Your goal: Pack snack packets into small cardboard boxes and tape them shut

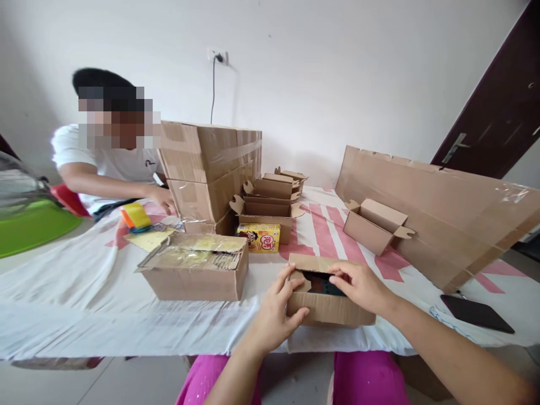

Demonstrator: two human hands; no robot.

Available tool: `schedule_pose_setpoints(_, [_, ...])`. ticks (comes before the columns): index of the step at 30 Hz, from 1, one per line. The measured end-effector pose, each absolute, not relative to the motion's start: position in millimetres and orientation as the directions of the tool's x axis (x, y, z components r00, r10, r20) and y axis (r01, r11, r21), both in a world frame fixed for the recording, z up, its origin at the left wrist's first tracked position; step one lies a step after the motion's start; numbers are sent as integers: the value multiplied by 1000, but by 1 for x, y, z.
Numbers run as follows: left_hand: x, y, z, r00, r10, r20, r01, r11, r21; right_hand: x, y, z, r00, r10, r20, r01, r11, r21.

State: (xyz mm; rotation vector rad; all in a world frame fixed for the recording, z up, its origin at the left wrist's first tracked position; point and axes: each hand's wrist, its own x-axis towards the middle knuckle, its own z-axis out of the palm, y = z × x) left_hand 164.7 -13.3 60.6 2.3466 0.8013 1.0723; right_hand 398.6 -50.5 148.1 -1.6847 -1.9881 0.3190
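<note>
Right in front of me at the table's near edge sits a small cardboard box (337, 310), its lid part raised. Through the gap something black (316, 283) shows inside; its kind is unclear. My left hand (276, 309) holds the box's left end, thumb on the front wall and fingers over the side flap. At the lid's front edge, my right hand (358, 286) has its fingers curled and closed on the flap. Just behind stands a yellow printed snack carton (265, 238). A taped cardboard box (194, 281) lies to the left.
Large stacked cartons (189, 202) rise at centre left, beside several open small boxes (270, 209). Another open box (373, 225) leans near a big cardboard panel (422, 208). A black phone (476, 313) lies at right. Across the table a person (105, 174) reaches behind the cartons.
</note>
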Motion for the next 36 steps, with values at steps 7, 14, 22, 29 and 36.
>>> schedule_pose_setpoints(7, [170, -13, 60, 516, 684, 516, 354, -719, 598, 410, 14, 143, -42, 999, -8, 768, 27, -640])
schedule_pose_setpoints(14, [169, -14, 59, 520, 674, 525, 340, -727, 597, 414, 31, 135, -75, 990, -119, 741, -24, -671])
schedule_pose_setpoints(22, [169, -14, 59, 522, 669, 529, 327, -729, 601, 414, 35, 140, -106, 980, -168, 752, -32, -658])
schedule_pose_setpoints(29, [169, -14, 57, 526, 670, 524, 315, -726, 611, 411, 41, 141, -49, 993, -107, 816, -22, -577])
schedule_pose_setpoints(36, [170, -13, 58, 512, 662, 547, 306, -736, 604, 405, 41, 145, -78, 991, -109, 872, 15, -490])
